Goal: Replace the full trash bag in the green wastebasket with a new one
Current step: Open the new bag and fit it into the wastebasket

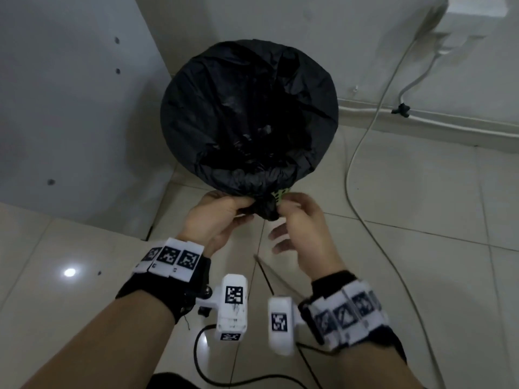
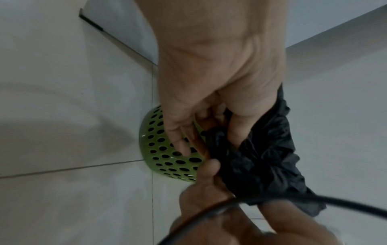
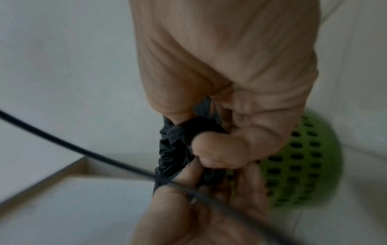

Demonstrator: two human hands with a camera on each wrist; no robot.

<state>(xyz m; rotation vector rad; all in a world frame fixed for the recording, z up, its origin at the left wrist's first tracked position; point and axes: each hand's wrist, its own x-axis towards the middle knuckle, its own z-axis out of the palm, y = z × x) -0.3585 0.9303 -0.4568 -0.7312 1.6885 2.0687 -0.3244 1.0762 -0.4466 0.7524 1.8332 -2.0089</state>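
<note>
That black trash bag [image 1: 247, 113] is thin, crinkly film, so I'd guess it's light, floppy and a bit slick; best place to grab is the bunched slack at the rim, right where the fingers already are. It's glossy, wrinkled and stretched over the whole mouth of the green wastebasket [image 2: 167, 149], which sits on the floor just past the fingertips. Left hand [image 1: 219, 217] is pinching the gathered plastic, right hand [image 1: 300, 223] is pinching the same wad from the other side.
</note>
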